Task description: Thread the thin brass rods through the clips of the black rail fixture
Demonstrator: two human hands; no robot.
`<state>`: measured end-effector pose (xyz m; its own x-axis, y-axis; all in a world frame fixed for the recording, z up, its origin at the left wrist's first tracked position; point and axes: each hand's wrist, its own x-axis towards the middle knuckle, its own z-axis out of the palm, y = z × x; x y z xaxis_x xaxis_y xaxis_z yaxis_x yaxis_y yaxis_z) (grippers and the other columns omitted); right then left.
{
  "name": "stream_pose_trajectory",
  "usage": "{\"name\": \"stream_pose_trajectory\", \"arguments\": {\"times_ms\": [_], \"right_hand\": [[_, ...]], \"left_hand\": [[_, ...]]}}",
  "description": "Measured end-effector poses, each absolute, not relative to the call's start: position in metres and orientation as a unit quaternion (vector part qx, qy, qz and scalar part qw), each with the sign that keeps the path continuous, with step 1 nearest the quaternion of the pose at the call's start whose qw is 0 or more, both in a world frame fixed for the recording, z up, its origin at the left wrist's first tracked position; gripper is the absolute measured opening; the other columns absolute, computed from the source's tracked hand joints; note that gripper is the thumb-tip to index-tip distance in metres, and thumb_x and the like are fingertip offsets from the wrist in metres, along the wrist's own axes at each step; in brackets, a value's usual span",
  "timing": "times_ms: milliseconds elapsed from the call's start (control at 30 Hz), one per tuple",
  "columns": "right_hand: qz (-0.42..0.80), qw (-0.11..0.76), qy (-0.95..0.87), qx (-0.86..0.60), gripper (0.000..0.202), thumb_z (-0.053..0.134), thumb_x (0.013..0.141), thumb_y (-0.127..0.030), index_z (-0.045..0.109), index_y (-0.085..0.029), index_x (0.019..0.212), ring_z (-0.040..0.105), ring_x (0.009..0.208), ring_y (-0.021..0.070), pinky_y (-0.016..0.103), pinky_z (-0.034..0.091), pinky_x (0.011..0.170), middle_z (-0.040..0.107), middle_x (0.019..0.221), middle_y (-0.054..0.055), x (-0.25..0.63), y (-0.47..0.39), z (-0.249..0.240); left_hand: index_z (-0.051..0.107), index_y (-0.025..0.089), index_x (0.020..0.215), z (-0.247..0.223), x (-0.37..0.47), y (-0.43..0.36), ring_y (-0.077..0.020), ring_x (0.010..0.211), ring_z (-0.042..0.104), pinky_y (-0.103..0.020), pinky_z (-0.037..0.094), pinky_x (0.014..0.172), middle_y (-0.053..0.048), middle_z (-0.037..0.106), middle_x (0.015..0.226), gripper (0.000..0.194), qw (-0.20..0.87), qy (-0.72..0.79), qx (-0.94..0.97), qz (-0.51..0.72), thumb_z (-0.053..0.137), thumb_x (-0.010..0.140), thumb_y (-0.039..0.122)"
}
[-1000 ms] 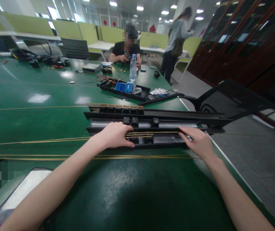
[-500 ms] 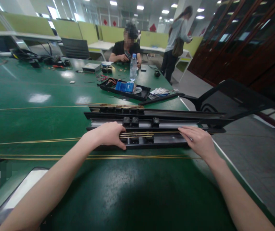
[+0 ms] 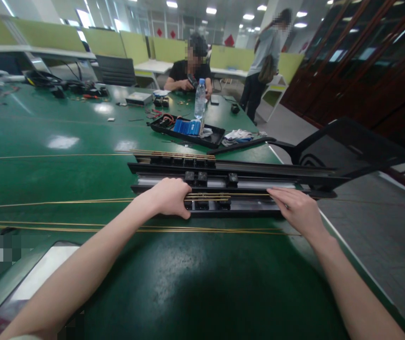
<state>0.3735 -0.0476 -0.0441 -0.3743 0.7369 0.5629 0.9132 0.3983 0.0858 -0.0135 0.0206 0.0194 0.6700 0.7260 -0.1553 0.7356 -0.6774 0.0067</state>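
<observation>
My left hand (image 3: 171, 196) is closed across the nearest black channel rail (image 3: 248, 213), thumb at its near edge and fingers over the far side. Several thin brass-coloured rods (image 3: 207, 197) run under this hand and lie over small black blocks (image 3: 223, 203) in the channel. At the right part of the same rail, my right hand (image 3: 296, 208) pinches the end of one longer thin rod (image 3: 248, 194) between thumb and fingers. Behind it, another black rail (image 3: 266, 183) carries several black blocks (image 3: 232, 179). More rods rest on blocks in the farthest rail (image 3: 276, 169).
Loose thin rods (image 3: 188, 230) lie on the green table (image 3: 174, 283) nearer me. Beyond the rails are a black tray (image 3: 216, 138) with blue parts, a water bottle (image 3: 200, 99) and gloves (image 3: 238, 137). A mesh chair (image 3: 358, 141) stands at right; two people are farther back.
The whole view has shifted slightly, so things appear a little farther right. Both hands keep about the same places on the rail and the rod.
</observation>
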Motion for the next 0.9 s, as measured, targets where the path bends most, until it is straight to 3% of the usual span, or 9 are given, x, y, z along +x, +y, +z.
{"name": "stream_pose_trajectory", "arguments": {"times_ms": [467,900], "right_hand": [[-0.224,0.218,-0.798,-0.515,0.027,0.056,0.092,-0.023,0.069,-0.022,0.115,0.068,0.1,0.0241,0.038,0.053,0.088,0.074,0.109,0.005,0.365,-0.048,-0.055],[-0.209,0.232,-0.79,-0.528,0.027,0.056,0.092,-0.024,0.07,-0.023,0.114,0.068,0.101,0.0252,0.04,0.053,0.089,0.073,0.11,0.006,0.363,-0.049,-0.052]], "left_hand": [[0.07,0.016,0.092,0.013,-0.023,0.015,-0.029,0.082,0.069,-0.035,0.051,0.067,-0.013,0.072,0.091,0.052,0.009,0.419,0.906,-0.062,0.066,0.062,0.057],[0.071,0.016,0.094,0.014,-0.026,0.019,-0.0303,0.084,0.068,-0.036,0.05,0.069,-0.014,0.072,0.092,0.061,0.022,0.425,0.903,-0.064,0.068,0.059,0.066]]}}
